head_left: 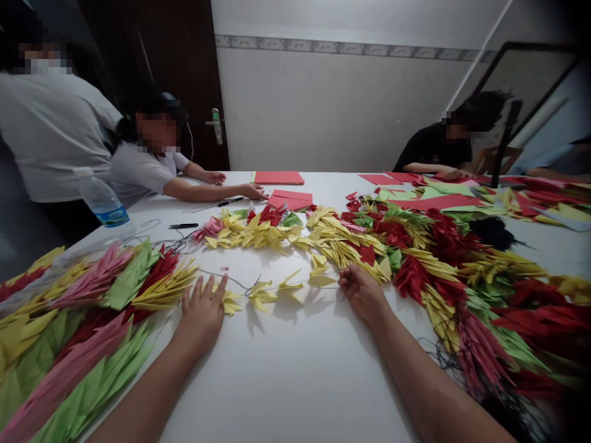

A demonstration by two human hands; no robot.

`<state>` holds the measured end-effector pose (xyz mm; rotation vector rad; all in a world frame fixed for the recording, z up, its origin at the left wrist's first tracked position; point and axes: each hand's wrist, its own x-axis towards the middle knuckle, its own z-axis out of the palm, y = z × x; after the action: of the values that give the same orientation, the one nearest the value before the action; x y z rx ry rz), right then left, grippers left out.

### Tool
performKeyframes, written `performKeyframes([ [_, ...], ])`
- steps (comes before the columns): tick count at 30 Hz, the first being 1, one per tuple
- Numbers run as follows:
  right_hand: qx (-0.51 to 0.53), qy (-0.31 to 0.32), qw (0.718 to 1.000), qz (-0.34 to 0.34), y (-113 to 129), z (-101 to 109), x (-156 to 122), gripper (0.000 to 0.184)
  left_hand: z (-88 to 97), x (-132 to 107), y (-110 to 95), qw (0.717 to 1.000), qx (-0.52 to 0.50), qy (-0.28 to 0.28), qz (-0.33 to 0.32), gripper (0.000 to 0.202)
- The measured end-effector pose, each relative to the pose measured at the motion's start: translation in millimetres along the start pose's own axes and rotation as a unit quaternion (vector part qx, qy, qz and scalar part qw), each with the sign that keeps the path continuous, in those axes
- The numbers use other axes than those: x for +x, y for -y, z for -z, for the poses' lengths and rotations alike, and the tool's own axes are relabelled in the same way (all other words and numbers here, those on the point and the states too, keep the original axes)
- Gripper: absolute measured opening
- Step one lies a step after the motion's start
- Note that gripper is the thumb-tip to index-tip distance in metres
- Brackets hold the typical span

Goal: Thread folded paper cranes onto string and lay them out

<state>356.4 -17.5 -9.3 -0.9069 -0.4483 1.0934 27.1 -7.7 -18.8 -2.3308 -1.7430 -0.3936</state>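
A string of yellow folded paper cranes (261, 295) stretches across the white table between my hands. My left hand (203, 315) lies flat with its fingers apart, its fingertips beside the leftmost crane on that string. My right hand (364, 294) pinches the thread at the other end, close to a bunch of yellow cranes (339, 245); its fingertips partly hide the grip. A dark loose thread (233, 280) runs from near my left fingers to the cranes. To the left lie bundled strings of pink, green, red and yellow cranes (132, 292).
Mixed crane strings (443, 264) with tangled black thread crowd the right side. Red paper sheets (290, 200), a small black-handled tool (183, 226) and a tilted water bottle (104, 200) are farther back. One co-worker's hand (253, 192) reaches onto the table; another person works at the far right.
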Motion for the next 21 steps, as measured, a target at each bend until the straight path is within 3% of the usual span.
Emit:
performKeyframes([
  [4, -0.052, 0.022, 0.998, 0.000, -0.8, -1.6, -2.2, 0.026, -1.1, 1.4, 4.1, 0.999, 0.026, -0.027, 0.021, 0.051],
  [13, -0.031, 0.000, 1.000, 0.000, -0.6, -1.5, -0.6, 0.024, -8.4, 6.3, 13.3, 0.998, -0.031, -0.055, 0.025, 0.051],
  [17, -0.032, 0.007, 0.999, -0.004, -0.2, -1.8, -0.5, 0.028, -4.9, 4.7, 13.1, 0.997, -0.024, -0.068, 0.004, 0.053],
  [21, -0.030, 0.012, 0.999, -0.003, -0.3, -1.5, 0.0, 0.028, 2.0, 3.9, 9.5, 0.997, 0.002, -0.070, 0.030, 0.051],
])
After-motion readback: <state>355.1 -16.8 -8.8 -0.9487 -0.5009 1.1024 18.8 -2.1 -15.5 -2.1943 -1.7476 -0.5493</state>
